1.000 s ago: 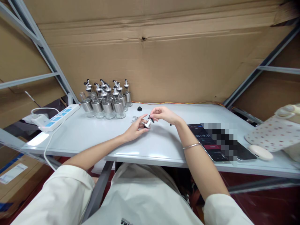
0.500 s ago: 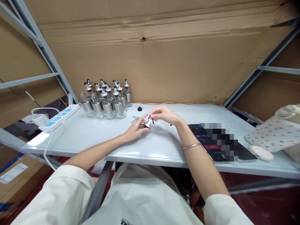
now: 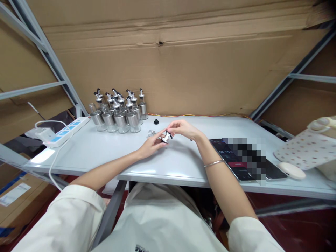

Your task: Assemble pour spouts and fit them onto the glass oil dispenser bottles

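Between thumb and fingers, my left hand (image 3: pixel 151 145) grips the silver base of a pour spout (image 3: pixel 165 137), tilted a little above the table. My right hand (image 3: pixel 182 128) pinches the black flap at the spout's top, its fingertips partly hiding that piece. Just behind my left fingers lies a small silvery part (image 3: pixel 151 133), too small to make out fully. A black stopper (image 3: pixel 156 121) sits farther back on the white table (image 3: pixel 105 157). Glass bottles with steel sleeves (image 3: pixel 122 122) stand grouped at the back left, most topped with similar spouts.
A white power strip (image 3: pixel 67 131) with a plugged-in charger lies along the left edge. On the right are a phone showing a timer (image 3: pixel 231 161), a pale oval case (image 3: pixel 292 170) and a spotted bag (image 3: pixel 306 148). Cardboard (image 3: pixel 199 70) walls off the back.
The black flap and my right fingertips have shifted slightly on the spout, closer to my left index finger. Both hands keep their hold.
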Motion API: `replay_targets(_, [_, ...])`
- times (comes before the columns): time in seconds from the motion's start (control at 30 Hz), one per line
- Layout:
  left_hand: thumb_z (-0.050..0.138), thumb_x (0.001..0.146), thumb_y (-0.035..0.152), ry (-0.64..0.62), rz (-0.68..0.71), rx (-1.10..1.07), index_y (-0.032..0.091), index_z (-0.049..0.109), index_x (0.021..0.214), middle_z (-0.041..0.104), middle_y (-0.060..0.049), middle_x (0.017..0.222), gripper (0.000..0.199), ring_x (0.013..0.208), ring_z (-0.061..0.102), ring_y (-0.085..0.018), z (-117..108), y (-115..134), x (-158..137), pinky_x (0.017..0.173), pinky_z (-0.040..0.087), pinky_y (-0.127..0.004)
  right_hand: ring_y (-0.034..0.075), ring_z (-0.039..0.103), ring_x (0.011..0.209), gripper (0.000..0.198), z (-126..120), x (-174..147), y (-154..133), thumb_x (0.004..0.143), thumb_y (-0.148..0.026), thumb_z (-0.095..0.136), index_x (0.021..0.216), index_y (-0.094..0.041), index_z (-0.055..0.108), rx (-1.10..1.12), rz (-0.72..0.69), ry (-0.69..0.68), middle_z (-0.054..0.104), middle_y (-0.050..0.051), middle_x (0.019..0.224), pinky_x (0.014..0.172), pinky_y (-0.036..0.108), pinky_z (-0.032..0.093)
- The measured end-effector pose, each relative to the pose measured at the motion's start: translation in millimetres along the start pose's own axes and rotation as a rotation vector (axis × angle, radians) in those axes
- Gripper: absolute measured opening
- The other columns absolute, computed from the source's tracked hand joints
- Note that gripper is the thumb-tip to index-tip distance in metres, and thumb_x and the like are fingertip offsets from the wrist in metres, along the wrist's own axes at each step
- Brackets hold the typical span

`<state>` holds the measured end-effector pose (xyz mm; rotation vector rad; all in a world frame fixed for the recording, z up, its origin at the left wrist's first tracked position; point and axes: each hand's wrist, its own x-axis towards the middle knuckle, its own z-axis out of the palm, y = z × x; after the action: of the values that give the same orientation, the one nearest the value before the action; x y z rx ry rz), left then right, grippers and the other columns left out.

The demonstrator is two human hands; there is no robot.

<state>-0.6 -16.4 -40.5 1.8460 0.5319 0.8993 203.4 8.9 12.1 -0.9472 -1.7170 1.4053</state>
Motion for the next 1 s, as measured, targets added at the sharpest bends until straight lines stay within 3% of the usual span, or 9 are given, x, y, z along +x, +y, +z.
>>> replay_targets(1.0, [0.066, 0.078, 0.024, -0.004, -0.005, 0.002, 0.021, 0.036, 0.135, 0.056, -0.008, 0.107, 0.065, 0.096, 0.065, -0.02, 0.7, -1.9, -1.6, 0.089, 0.048, -0.033, 0.006, 0.047, 0.05, 0.027, 9.8, -1.3, -4.9, 0.066, -0.035, 0.074, 0.067, -0.015, 0.055, -0.017, -0.01, -0.059, 0.057, -0.004, 0.056, 0.051, 0.022, 0.034])
